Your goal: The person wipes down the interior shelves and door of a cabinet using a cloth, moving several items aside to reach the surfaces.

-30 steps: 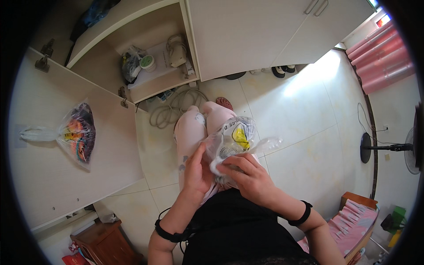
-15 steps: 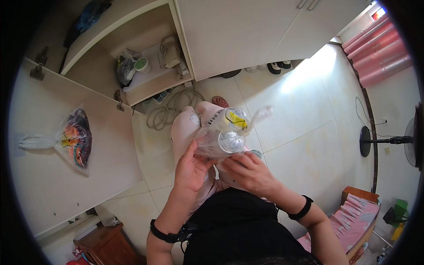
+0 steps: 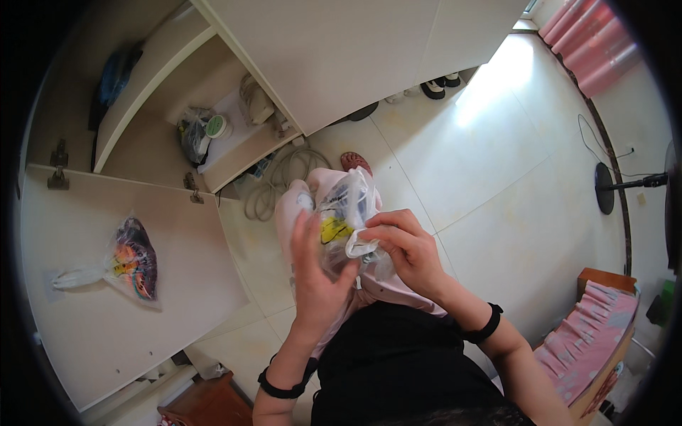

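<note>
A clear plastic bag (image 3: 349, 195) with a yellow patch (image 3: 334, 229) and dark printing on it is held above my lap. My left hand (image 3: 312, 277) cups the bag's left side, its thumb below and its fingers, slightly blurred, along the upper left. My right hand (image 3: 408, 252) pinches a white, rounded part (image 3: 361, 243) at the bag's right side; whether this is bunched plastic or a separate piece I cannot tell. The rest of the bag's contents are hard to make out through the crumpled film.
An open cabinet (image 3: 206, 174) at the upper left holds a small white tub (image 3: 217, 126) and bagged items. A bag with a colourful item (image 3: 135, 259) lies on the pale door panel (image 3: 78, 341). A coiled hose (image 3: 263, 202) rests on the floor; a fan (image 3: 604, 188) stands right.
The bag has been turned: the silver perforated round piece no longer shows, and the yellow patch has moved down and left. My right hand has risen to the white part. The view has shifted.
</note>
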The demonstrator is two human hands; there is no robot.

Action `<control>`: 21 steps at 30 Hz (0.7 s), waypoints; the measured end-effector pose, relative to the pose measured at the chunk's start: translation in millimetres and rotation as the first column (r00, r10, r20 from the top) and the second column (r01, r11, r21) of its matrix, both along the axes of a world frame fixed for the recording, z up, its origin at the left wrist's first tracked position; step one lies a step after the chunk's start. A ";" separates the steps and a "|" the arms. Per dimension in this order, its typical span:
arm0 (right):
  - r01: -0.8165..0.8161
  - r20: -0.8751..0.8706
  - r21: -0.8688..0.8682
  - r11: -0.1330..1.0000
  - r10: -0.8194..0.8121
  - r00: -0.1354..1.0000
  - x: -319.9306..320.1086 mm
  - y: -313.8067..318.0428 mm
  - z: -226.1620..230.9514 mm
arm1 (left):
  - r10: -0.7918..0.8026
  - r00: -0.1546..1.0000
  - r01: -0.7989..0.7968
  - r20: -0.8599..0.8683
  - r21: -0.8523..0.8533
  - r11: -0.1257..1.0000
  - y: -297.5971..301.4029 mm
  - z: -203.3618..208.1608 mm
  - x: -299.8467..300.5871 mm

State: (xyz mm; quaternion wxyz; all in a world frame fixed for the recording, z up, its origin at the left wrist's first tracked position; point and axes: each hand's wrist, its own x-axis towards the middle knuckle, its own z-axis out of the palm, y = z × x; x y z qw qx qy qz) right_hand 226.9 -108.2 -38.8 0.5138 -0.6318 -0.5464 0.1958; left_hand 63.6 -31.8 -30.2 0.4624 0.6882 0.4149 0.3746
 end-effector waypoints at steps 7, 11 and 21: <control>0.154 -0.507 -0.080 0.985 -0.174 0.845 10.4 -2.1 -12.7 | -0.147 0.947 0.174 -0.287 0.069 0.982 18.3 -14.5 16.0; 0.197 -0.386 -0.030 0.980 -0.193 0.902 8.1 -2.1 -2.8 | -0.096 0.985 0.137 0.144 -0.311 0.941 35.3 -22.3 5.2; -0.102 0.162 0.158 0.982 0.076 0.984 11.0 41.2 -43.7 | 0.047 0.954 0.110 0.296 -0.492 0.863 45.5 -41.2 -14.6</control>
